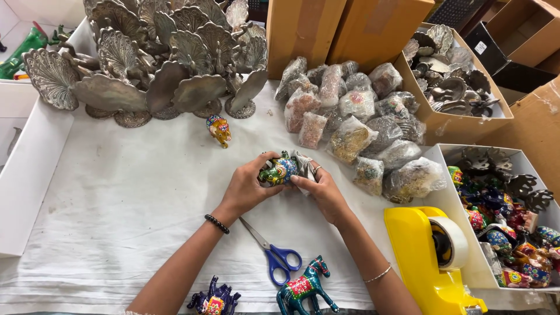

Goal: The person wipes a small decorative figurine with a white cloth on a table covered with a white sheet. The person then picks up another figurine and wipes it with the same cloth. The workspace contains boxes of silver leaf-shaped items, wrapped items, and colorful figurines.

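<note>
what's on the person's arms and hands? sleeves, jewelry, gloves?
No gloves and no sleeves in view; both forearms are bare. Left hand: a dark beaded bracelet at the wrist. Right hand: a ring on one finger and a thin pale bangle on the forearm.

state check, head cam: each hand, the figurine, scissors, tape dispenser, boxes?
left hand: closed on painted figurine
right hand: grip on the figurine and a clear bag
scissors: shut, flat on cloth
tape dispenser: roll loaded, unheld
white box: open, holds painted figurines
cardboard box: open, holds metal pieces
</note>
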